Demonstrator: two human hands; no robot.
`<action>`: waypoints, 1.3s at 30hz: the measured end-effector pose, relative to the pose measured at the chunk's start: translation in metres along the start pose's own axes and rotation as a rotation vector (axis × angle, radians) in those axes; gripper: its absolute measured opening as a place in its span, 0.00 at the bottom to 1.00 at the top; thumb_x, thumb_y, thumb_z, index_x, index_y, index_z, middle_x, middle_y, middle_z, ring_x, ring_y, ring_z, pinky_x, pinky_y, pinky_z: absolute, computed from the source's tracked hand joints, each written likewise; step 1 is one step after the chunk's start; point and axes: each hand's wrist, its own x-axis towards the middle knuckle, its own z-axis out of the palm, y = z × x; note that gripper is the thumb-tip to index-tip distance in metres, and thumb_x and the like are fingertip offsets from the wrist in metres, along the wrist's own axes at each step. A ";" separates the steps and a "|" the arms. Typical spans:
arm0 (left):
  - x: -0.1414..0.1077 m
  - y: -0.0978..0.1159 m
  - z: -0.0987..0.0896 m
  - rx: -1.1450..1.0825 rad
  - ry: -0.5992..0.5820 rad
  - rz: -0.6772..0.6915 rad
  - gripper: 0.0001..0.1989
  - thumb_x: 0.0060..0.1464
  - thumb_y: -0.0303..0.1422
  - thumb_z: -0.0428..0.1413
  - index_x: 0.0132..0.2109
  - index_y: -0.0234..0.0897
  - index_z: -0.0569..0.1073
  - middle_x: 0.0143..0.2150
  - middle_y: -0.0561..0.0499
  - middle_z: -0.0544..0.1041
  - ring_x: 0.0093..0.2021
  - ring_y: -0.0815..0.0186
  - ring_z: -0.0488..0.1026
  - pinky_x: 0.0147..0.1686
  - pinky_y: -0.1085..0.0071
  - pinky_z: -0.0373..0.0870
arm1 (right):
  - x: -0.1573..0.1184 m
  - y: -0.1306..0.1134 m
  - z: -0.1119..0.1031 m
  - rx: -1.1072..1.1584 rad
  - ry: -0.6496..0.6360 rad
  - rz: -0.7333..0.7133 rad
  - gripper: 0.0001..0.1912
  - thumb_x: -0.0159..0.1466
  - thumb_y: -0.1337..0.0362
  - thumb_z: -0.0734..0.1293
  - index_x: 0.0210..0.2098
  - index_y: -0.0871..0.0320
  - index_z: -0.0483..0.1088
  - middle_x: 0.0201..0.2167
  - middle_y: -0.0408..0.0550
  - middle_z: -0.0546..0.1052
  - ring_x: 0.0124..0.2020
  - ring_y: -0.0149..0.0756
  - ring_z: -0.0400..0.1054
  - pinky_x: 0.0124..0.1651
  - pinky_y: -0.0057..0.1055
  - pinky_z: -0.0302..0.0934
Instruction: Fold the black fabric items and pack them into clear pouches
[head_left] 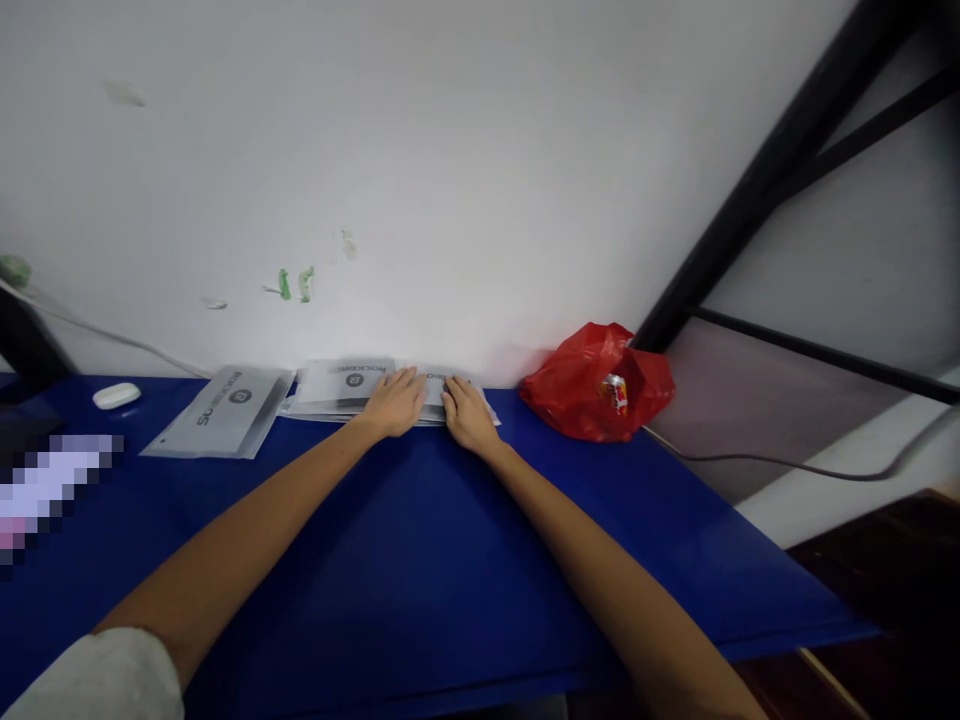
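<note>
Two flat grey printed bags lie side by side against the wall at the back of the blue table. My left hand [396, 402] rests flat with its fingers spread over the right end of the left one [330, 382] and the near part of the right one [433, 397]. On the right bag's right side lies my right hand [469, 412], palm down, fingers stretched toward the wall. Another grey printed bag [225, 412] lies separately to the left, slanted, with no hand on it.
The blue table [420, 560] meets a white wall. A red plastic bag [592, 390] with a wrapper inside stands at right, near a black metal frame [742, 200] and a cable. At left are a white oval object [117, 396] and a pixelated item [52, 485].
</note>
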 end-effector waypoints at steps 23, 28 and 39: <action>-0.065 -0.004 -0.011 0.048 0.211 -0.097 0.25 0.63 0.40 0.39 0.63 0.35 0.57 0.65 0.41 0.58 0.66 0.54 0.50 0.63 0.53 0.43 | -0.034 -0.029 -0.024 -0.009 0.037 0.014 0.25 0.67 0.58 0.54 0.60 0.61 0.58 0.63 0.58 0.60 0.64 0.43 0.51 0.64 0.44 0.45; -0.116 -0.009 -0.022 0.014 0.108 -0.098 0.23 0.62 0.38 0.41 0.60 0.33 0.63 0.63 0.40 0.62 0.63 0.54 0.56 0.61 0.56 0.51 | -0.081 -0.065 -0.043 -0.040 -0.110 -0.041 0.23 0.67 0.58 0.56 0.58 0.62 0.62 0.60 0.58 0.65 0.61 0.44 0.57 0.62 0.41 0.51; -0.197 -0.006 -0.021 -0.105 0.016 -0.214 0.25 0.61 0.41 0.40 0.58 0.34 0.66 0.63 0.41 0.63 0.63 0.55 0.57 0.60 0.57 0.53 | -0.158 -0.078 -0.050 -0.023 -0.198 0.001 0.23 0.66 0.58 0.58 0.56 0.63 0.66 0.59 0.57 0.66 0.61 0.43 0.58 0.62 0.41 0.51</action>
